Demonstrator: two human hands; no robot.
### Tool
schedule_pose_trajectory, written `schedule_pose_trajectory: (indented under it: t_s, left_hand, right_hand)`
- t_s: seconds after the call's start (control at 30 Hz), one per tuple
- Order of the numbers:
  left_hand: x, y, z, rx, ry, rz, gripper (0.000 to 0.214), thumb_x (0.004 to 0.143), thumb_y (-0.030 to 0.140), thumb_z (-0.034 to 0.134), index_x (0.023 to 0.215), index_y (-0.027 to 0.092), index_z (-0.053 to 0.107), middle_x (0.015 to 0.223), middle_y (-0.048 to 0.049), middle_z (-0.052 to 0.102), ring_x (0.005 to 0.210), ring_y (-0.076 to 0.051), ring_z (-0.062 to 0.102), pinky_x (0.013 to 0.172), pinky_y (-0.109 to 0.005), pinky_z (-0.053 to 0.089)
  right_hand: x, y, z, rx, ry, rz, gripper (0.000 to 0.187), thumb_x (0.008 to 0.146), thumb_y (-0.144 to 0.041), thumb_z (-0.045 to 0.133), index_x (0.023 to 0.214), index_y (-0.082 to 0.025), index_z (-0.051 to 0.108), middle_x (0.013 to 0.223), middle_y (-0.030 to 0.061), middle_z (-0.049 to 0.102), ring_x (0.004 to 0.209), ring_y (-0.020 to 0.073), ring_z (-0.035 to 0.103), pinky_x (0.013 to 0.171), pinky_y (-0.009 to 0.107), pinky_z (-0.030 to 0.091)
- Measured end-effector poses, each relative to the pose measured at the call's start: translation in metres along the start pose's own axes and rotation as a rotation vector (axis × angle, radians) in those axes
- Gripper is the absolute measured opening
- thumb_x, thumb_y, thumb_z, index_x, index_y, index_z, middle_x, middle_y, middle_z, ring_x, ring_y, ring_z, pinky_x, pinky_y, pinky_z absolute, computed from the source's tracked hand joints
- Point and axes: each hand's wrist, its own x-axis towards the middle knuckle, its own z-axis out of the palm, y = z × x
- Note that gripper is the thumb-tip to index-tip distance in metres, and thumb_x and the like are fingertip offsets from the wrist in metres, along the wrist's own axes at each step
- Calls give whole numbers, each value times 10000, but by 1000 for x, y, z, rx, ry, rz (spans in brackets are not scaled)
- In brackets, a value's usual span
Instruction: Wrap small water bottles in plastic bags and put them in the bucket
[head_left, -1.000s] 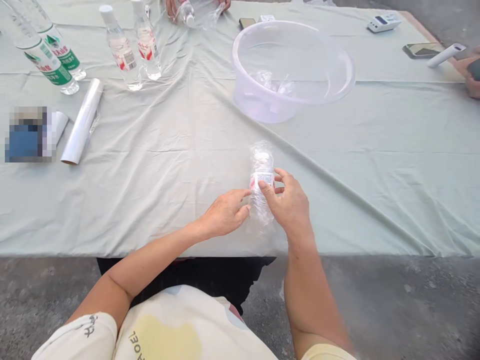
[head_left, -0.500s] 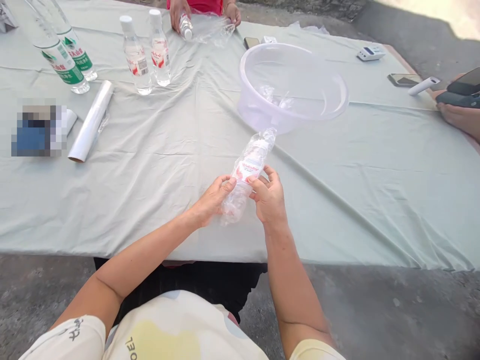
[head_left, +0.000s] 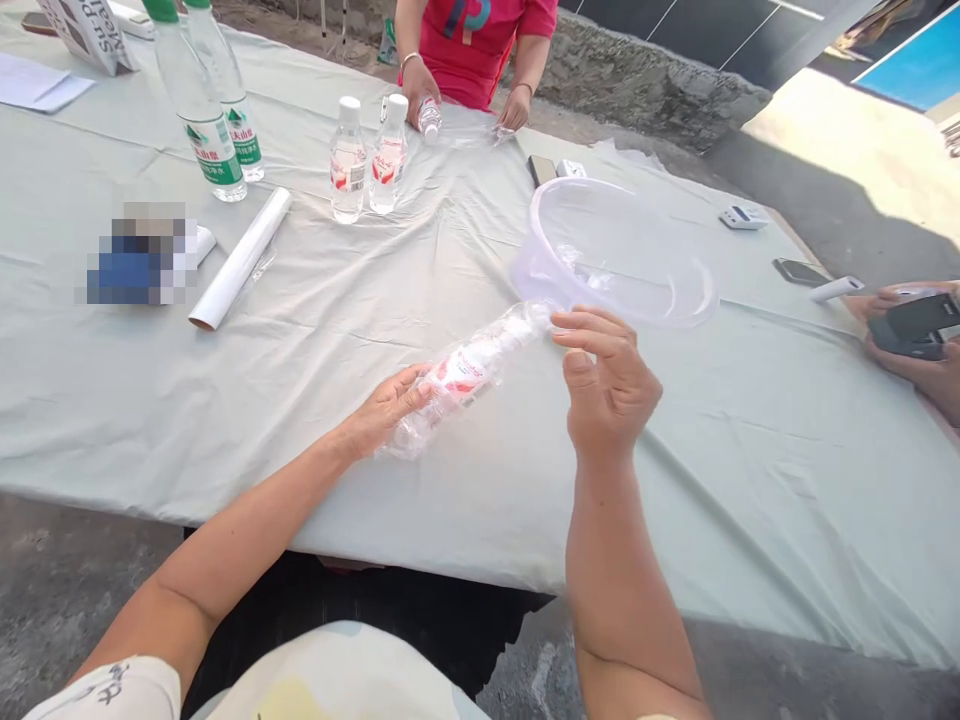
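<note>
A small water bottle (head_left: 466, 372) with a white and red label, wrapped in clear plastic film, lies tilted in my left hand (head_left: 394, 405). That hand is closed around its lower part, thumb on top, and loose film bunches past the base. The bottle's cap end points up and right towards the purple basin. Beside that end is my right hand (head_left: 611, 375), its fingers stretched out and thumb apart. Its fingertips are at the film's end; whether they touch it I cannot tell. Inside the translucent purple basin (head_left: 551, 265) lie some crumpled clear pieces.
A film roll (head_left: 241, 262), two small bottles (head_left: 348, 165) and two taller green-labelled bottles (head_left: 214, 150) stand or lie to the left. Across the table a person in red (head_left: 480, 45) holds a bottle and film. Another person's hands (head_left: 911, 370) hold a dark device at right.
My right hand has left the bottle's label and moved up to its cap end, fingers opening out. The bottle leans further right in my left hand. The view has tilted upward.
</note>
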Motion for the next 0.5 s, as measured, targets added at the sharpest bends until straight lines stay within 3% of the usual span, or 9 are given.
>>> schedule_pose_trajectory:
  t_s: [0.07,0.2,0.3,0.5]
  left_hand:
    - [-1,1,-1,-22,-49,6,505,916,559,611,1345,292,604,1271,-103,681,1071,-256,683,828,-356,530]
    - [-2,1,-1,-65,-91,58,510,930,551,603,1371,294,599,1374,-92,633,1192,-264,637,950,-381,501]
    - [-1,-3,-2,-104,-81,84,528,918,531,635,1386,291,595,1414,-87,607,1244,-273,606,995,-386,477]
    - [1,-1,-10,-262,-65,89,632,775,509,799,1348,312,621,1424,-78,600,1292,-300,568,1008,-403,476]
  right_hand:
    - [15,2,2,69,-158,-9,371,870,-635,550,890,-288,680,1087,68,720,1258,304,587,1029,549,464]
    - [24,19,23,243,-423,247,632,736,-858,479,920,-271,622,973,78,714,1041,318,683,837,501,538]
    - [16,21,45,340,-378,373,694,676,-931,403,887,-280,517,876,49,665,907,293,703,758,468,548]
    - [25,-11,67,351,-171,346,489,878,-734,290,842,-277,461,755,22,510,837,236,669,804,450,538]
